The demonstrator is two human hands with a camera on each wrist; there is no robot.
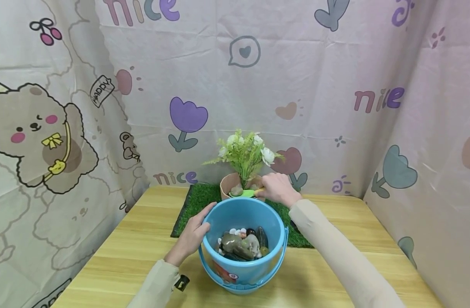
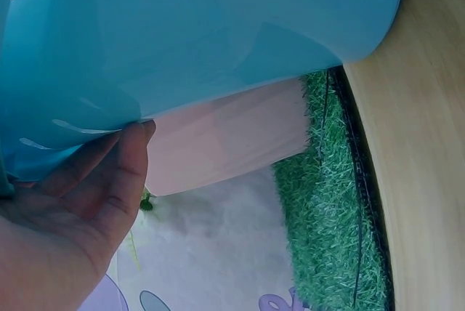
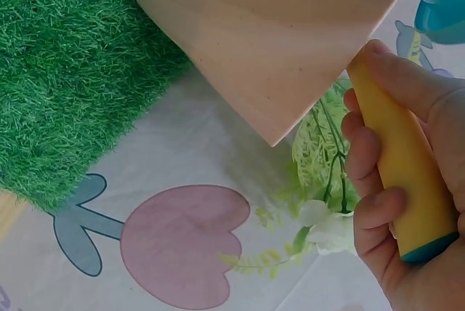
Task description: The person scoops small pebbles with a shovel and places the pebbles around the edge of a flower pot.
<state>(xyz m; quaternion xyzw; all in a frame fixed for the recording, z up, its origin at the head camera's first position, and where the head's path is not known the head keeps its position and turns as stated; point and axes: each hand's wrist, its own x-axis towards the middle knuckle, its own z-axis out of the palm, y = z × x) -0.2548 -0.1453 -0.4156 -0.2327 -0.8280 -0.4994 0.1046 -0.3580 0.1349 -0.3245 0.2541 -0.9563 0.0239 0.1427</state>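
A light blue bucket [image 1: 239, 214] stands on the table with its handle hanging down in front. Several grey and dark stones [image 1: 235, 244] and some small white ones lie inside it. My left hand [image 1: 194, 233] holds the bucket's left rim; in the left wrist view its fingertips meet the blue wall. My right hand [image 1: 279, 188] grips the yellow handle [image 3: 403, 173] of a small trowel. The trowel's green blade [image 1: 244, 193] is over the opening of a pinkish plant pot [image 1: 228, 183] behind the bucket. White flowers [image 1: 267, 156] with green leaves rise from the pot, and stones lie in it.
The pot and a green artificial grass mat [image 1: 198, 196] are at the back of the wooden table [image 1: 115, 252]. A small black object [image 1: 182, 282] is by my left wrist. A printed cloth [image 1: 239, 94] hangs behind and on both sides.
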